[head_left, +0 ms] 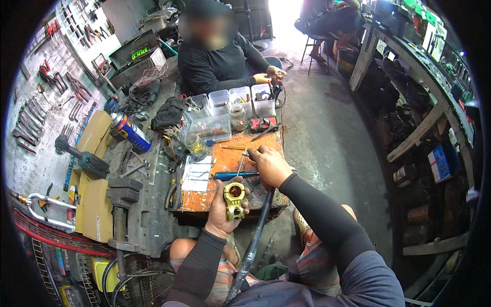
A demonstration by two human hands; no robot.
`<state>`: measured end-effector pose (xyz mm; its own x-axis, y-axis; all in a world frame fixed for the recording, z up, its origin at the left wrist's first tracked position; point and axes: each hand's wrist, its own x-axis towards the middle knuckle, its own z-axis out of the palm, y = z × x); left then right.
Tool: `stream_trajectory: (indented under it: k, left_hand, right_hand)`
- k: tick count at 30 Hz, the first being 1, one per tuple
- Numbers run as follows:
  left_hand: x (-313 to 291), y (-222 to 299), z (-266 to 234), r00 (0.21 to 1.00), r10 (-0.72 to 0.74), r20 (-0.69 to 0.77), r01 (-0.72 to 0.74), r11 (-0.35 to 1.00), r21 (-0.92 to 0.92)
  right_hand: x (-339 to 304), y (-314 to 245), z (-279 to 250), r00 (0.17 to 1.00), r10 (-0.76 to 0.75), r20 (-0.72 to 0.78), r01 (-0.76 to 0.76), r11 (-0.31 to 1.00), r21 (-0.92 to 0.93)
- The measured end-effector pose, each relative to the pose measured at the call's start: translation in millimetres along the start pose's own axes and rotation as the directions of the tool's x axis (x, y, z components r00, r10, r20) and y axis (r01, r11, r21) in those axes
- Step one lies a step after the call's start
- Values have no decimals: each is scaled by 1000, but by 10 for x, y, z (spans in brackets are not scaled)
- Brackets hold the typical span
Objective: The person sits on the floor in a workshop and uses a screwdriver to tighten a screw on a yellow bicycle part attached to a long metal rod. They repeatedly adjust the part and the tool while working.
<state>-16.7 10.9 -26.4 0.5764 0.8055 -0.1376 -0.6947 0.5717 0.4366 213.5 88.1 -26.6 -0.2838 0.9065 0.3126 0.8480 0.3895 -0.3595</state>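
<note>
My left hand [220,214] is closed around a gold handlebar stem [235,192], with its round clamp opening facing up. Just beyond it, my right hand [272,166] is closed over the orange tabletop [230,157], pinching a thin metal rod [242,162] that looks like a hex key. The rod slants down toward the stem; I cannot tell whether they touch. A blue-handled screwdriver [236,175] lies on the table beneath the rod. Below my right hand, a long dark bar [259,225] slopes down between my legs.
Across the table a person [215,66] handles wires beside clear plastic bins [240,102]. Left are a bench vise [124,197], a blue spray can [132,133] and wall-hung wrenches [33,120]. A yellow pencil [234,148] and white paper [198,174] lie on the table. Shelving [434,123] lines the right.
</note>
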Motion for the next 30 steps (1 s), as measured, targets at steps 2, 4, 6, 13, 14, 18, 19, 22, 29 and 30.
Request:
stream_trajectory:
  k: [2, 4, 6, 13, 14, 18, 19, 22, 29, 30]
  left_hand:
    - [10, 20, 29, 999, 30, -21, -29, 999, 18]
    - [-42, 29, -9, 998, 52, -42, -52, 999, -3]
    - [-20, 82, -45, 995, 101, -13, -100, 994, 45]
    - [-319, 613, 137, 919, 382, -95, -375, 924, 81]
    - [-374, 661, 154, 899, 424, -108, -410, 903, 127]
    - [-700, 817, 222, 884, 456, -104, -431, 881, 196]
    - [-813, 848, 226, 889, 447, -100, -421, 883, 209]
    - [-1326, 916, 218, 905, 398, -149, -357, 903, 239]
    - [-2352, 1329, 197, 834, 472, -284, -330, 841, 430]
    - [-2395, 1306, 264, 799, 518, -306, -343, 810, 476]
  right_hand:
    - [64, -16, 78, 1000, 11, 24, -11, 1000, 1]
    - [76, -43, 95, 1000, -4, 19, 5, 999, -34]
    - [83, 17, 119, 998, -55, -7, 55, 995, -84]
    - [-528, -896, -785, 865, -399, 305, 323, 907, 270]
    - [-726, -1032, -850, 785, -442, 435, 337, 893, 299]
    - [-1531, -1111, -347, 740, -561, 371, 573, 814, 89]
    - [-1510, -1136, -326, 691, -548, 472, 573, 813, 106]
    - [-1500, -1160, -570, 658, -591, 466, 588, 790, 173]
    - [-1805, -855, -2167, 823, -167, 542, 29, 967, 254]
    - [-1887, -698, -2244, 836, -184, 517, 22, 953, 303]
